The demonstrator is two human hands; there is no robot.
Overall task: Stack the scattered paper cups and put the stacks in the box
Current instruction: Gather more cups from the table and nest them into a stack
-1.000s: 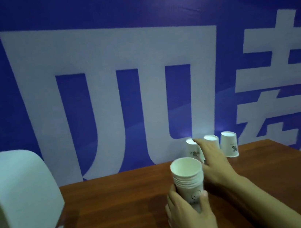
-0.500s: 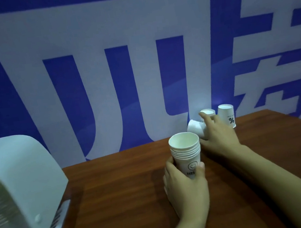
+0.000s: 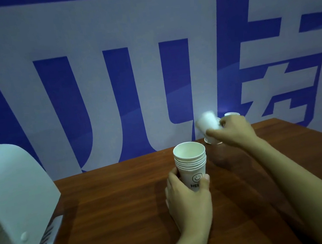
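Holding the stack of cups (image 3: 191,164) low with my left hand (image 3: 188,198), fingers curled round it, I pinch a tilted, blurred single cup (image 3: 207,124) in my right hand (image 3: 236,130) at one o'clock. Thin paper crushes easily, so I'd grip lightly by the wall.

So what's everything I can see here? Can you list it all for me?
stack of cups: one stack, white, smiley print, upright mid-table.
lifted cup: one, white, blurred, tilted above the table's far edge.
cups by the wall: at least two, white, one under the right hand, another behind it.
white appliance: one, at the left edge.
table: one, brown wood.
banner: one, blue with pale characters, behind.
left hand: grips the stack's base.
right hand: holds the lifted cup.
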